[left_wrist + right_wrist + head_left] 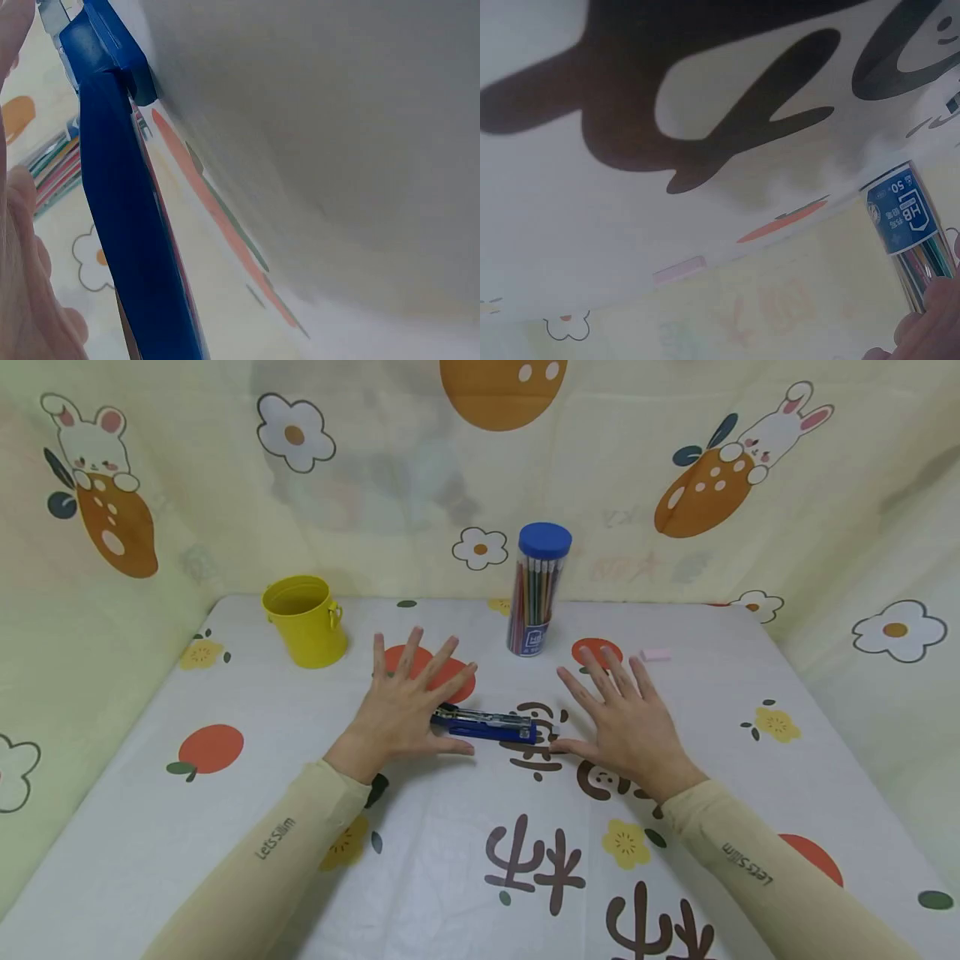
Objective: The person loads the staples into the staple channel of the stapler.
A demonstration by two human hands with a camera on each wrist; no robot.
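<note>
My left hand (401, 714) is spread with its palm down and fingers straight. A long blue object (491, 728) with a clear, silvery upper part lies just right of it, its left end partly hidden by the hand. Close up, the left wrist view shows the object's smooth blue plastic (127, 210) and a joint-like end; its exact kind is unclear. My right hand (630, 727) is likewise spread, fingers straight, its thumb near the object's right end. Neither hand holds anything.
A yellow bucket (311, 627) stands at the back left. Behind the hands is a clear tube of pencils (534, 589) with a blue lid. A small pink block (656, 655) lies at the back right. Patterned cloth (390, 468) hangs behind the table (420, 877).
</note>
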